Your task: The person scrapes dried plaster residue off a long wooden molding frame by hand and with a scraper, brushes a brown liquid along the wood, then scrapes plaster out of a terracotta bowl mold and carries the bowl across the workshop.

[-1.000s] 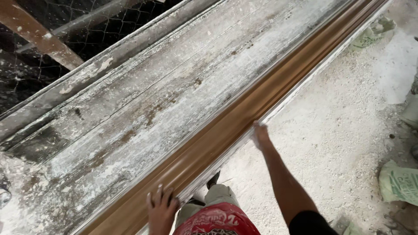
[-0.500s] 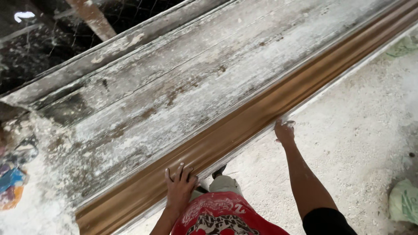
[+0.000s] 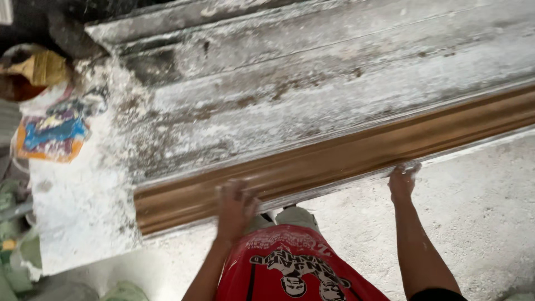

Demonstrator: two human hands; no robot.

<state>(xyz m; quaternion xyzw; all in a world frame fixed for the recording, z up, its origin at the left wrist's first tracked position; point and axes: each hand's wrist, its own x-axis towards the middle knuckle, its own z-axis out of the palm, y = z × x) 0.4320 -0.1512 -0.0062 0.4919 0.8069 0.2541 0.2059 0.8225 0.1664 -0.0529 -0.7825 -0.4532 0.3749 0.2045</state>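
Observation:
A long brown profiled mould (image 3: 345, 156) lies along the near edge of a plaster-caked work table (image 3: 290, 95). My right hand (image 3: 402, 181) grips the mould's lower white edge from below, fingers curled over it. My left hand (image 3: 235, 207) is blurred, fingers spread, lying against the mould's front face near its left end. Below my arms I see my red printed shorts (image 3: 290, 267).
At the table's left end sit a colourful plastic bag (image 3: 53, 134) and a brown pot with a brush (image 3: 28, 69). White dusty floor (image 3: 479, 223) lies to the right. Green sacks (image 3: 16, 256) are at the lower left.
The view has swung left, showing the mould's left end and the table's end. My left hand has shifted along the mould; my right hand stays on its lower edge.

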